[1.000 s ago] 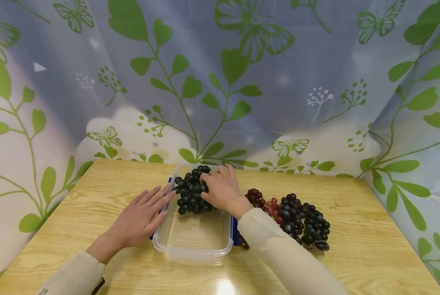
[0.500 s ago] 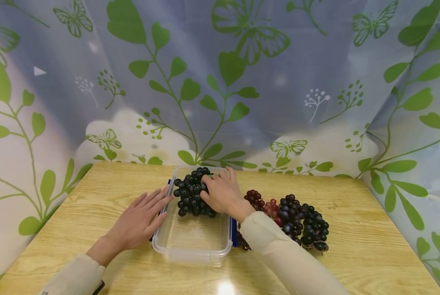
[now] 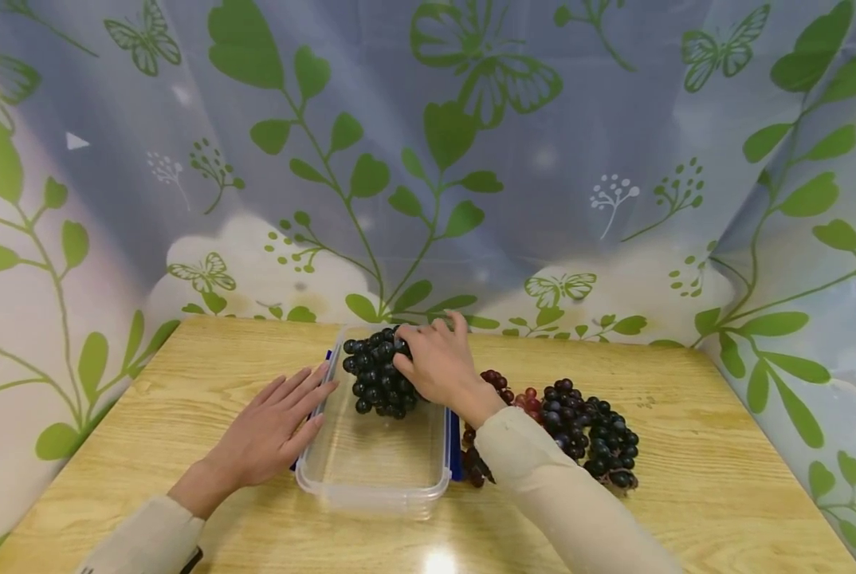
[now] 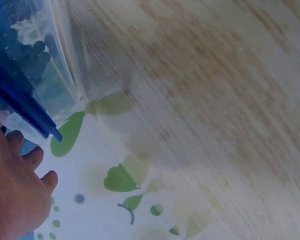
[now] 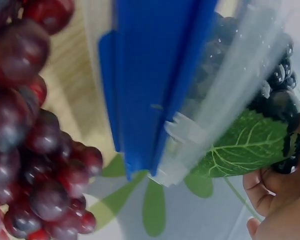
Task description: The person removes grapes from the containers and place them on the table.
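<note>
A bunch of dark grapes (image 3: 376,375) hangs over the far part of a clear plastic container (image 3: 374,486) with blue side clips. My right hand (image 3: 438,355) grips the bunch near its top, at the container's right side. In the right wrist view the curled fingers (image 5: 270,195) are beside the black grapes (image 5: 282,107) and a green leaf (image 5: 245,145), behind the blue clip (image 5: 150,80). My left hand (image 3: 270,430) lies flat with straight fingers, its fingertips touching the container's left rim. In the left wrist view that hand (image 4: 20,185) is close to a blue clip (image 4: 22,100).
Right of the container lie more bunches: dark red grapes (image 3: 496,383), lighter red grapes (image 3: 528,401), and dark grapes (image 3: 610,438), partly behind the right sleeve (image 3: 550,478). A patterned curtain (image 3: 428,199) stands behind the wooden table (image 3: 722,478).
The right hand has risen slightly, and the dark grape bunch has shifted a little up and right with it. The left hand stays at the container's rim.
</note>
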A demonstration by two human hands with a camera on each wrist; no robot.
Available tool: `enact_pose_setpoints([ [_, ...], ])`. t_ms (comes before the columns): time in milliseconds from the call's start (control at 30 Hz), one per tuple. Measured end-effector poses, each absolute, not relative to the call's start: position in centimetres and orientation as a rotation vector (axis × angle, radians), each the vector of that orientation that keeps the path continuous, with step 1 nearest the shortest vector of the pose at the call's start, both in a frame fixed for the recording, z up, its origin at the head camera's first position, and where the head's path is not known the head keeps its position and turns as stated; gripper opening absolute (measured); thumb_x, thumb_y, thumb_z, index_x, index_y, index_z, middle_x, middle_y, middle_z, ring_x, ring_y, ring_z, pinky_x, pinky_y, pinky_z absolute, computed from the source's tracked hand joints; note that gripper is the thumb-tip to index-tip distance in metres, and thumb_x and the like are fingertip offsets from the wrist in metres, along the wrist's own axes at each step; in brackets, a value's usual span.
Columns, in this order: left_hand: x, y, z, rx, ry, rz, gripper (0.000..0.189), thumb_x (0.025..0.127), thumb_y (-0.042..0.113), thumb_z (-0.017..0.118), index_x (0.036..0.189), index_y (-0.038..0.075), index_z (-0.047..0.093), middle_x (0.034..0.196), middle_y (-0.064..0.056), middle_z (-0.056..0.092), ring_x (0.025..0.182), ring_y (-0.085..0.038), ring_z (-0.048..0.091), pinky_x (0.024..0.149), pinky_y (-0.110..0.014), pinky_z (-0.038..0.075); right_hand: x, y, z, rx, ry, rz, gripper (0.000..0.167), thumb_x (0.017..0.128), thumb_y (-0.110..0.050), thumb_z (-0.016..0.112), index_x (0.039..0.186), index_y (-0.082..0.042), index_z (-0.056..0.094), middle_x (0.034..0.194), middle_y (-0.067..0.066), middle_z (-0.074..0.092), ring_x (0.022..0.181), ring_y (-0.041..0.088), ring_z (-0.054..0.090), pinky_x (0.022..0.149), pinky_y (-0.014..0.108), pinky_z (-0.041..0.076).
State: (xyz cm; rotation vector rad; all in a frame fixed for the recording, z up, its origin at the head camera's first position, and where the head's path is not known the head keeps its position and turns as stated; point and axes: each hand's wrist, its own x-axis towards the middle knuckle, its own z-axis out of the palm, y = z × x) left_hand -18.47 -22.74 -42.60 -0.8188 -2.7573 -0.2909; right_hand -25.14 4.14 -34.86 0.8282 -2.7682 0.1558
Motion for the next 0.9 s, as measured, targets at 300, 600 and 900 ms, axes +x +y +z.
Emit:
enact_pose_setpoints([
  [300,-18.4,-22.8,-42.7,-0.818,-2.77,-0.312,0.05,0.104,0.035,0.037,0.151,0.017,0.034,0.157,-0.003,0.02,0.141,-0.028,0.022,0.111,-0.051,0.019,-25.1,5.1,-33.4,0.799,-2.721,0.246,0.027,0.1,-0.033,0.048,0.123,-0.023,0.06,0.107,-0.001,0.067,0.102,0.023,0.055,0.109,0.05,0.014],
  [600,-18.3,-22.7,-42.6,-0.822,-2.773,-0.32,0.05,0.104,0.032,0.039,0.151,0.017,0.033,0.157,-0.003,0.02,0.141,-0.028,0.022,0.111,-0.051,0.019,-25.2,6.2,-32.5,0.801,-2.562,0.39,0.02,0.099,-0.027,0.051,0.114,-0.02,0.062,0.101,0.0,0.067,0.097,0.023,0.054,0.11,0.05,0.012],
  [900,-18.4,-22.7,-42.7,-0.809,-2.782,-0.326,0.05,0.104,0.035,0.037,0.15,0.016,0.035,0.157,-0.003,0.02,0.141,-0.028,0.023,0.111,-0.051,0.019,-25.1,7.7,-30.7,0.77,-2.42,0.462,0.018,0.097,-0.023,0.051,0.108,-0.017,0.064,0.099,0.003,0.069,0.089,0.024,0.054,0.109,0.053,0.012],
])
